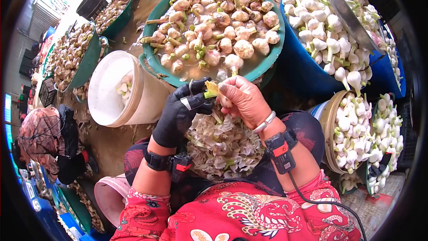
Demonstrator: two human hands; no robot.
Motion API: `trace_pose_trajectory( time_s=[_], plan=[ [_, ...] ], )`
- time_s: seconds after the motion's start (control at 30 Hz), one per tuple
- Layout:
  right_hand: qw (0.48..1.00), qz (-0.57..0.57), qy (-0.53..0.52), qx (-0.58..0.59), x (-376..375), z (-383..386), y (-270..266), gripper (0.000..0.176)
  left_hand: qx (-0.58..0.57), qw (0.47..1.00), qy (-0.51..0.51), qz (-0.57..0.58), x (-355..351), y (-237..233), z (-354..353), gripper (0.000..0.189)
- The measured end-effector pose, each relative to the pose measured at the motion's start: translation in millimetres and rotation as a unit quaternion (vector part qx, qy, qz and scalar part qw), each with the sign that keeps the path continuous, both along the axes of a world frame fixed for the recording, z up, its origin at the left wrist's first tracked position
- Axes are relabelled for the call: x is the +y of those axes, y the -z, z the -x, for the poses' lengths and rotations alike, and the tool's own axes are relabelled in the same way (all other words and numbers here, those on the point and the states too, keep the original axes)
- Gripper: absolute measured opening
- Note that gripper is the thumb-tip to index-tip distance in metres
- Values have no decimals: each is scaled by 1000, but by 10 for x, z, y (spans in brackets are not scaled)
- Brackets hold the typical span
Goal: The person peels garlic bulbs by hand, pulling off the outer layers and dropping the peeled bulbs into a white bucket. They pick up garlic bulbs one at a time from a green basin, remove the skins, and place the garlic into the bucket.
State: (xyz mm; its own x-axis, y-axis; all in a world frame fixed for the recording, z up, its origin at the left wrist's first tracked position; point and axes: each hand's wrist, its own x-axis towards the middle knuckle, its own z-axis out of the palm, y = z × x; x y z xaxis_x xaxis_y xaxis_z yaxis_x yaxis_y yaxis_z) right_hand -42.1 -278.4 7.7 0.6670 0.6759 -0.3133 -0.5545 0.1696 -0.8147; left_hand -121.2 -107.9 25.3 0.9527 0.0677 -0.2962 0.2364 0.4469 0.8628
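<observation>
My right hand [245, 94] is bare and closed around a garlic bulb [225, 101], its thumb pressed on the bulb. A short green stalk [210, 94] and a strip of yellowish skin [211, 86] point from it toward my left hand [183, 109]. That hand wears a black glove with a white band on one finger, and its fingers curl about the stalk end. A thin curved metal piece [191, 87] shows at its fingers; its full shape is hidden. Beneath both hands, a heap of papery garlic peelings [225, 145] lies between my knees.
Ahead stands a green tub [150, 60] of unpeeled garlic in cloudy water. A white bucket [100, 90] with a few peeled bulbs is at left. To the right are a blue tub [296, 56] and a bucket [329, 129] of white garlic. Another person [44, 136] sits at far left.
</observation>
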Motion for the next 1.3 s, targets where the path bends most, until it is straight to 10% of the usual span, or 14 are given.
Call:
trace_pose_trajectory(
  time_s=[0.37, 0.47, 0.57, 0.63, 0.73, 1.03, 1.13, 1.17, 1.23, 1.3],
  plan=[
    [991, -36, -3, -129, 35, 70, 85, 36, -3, 997, -14, -79, 59, 31, -4, 21],
    [960, 68, -20, -272, 34, 50, 226, 42, -175, 886, 18, -429, 49, 83, -7, 17],
    [936, 155, 2, -316, 76, 59, 206, 45, -229, 832, -24, -505, -37, 70, -4, 20],
    [985, 52, 52, -153, 68, 53, 81, 45, -231, 833, -25, -502, -1, 47, -1, 29],
    [999, -7, 24, -26, 21, 13, 31, 46, -32, 997, -73, 12, 66, 39, 2, 45],
    [991, -54, -7, 126, 63, -25, 45, 22, -33, 996, -18, -79, 22, -14, -4, 22],
    [899, 140, 99, -403, 132, 44, 27, 11, -19, 982, -6, -186, 52, 2, -6, 20],
    [899, 139, 97, -403, 128, 81, -36, 11, -24, 987, -24, -155, 105, 39, -22, 21],
    [677, 184, 116, -703, 129, 161, -110, 11, -32, 990, -46, -127, 207, 33, -28, 22],
    [668, 162, -73, -722, 148, 338, 15, 12, -171, 889, -77, -417, 285, 0, -23, 24]
  ],
)
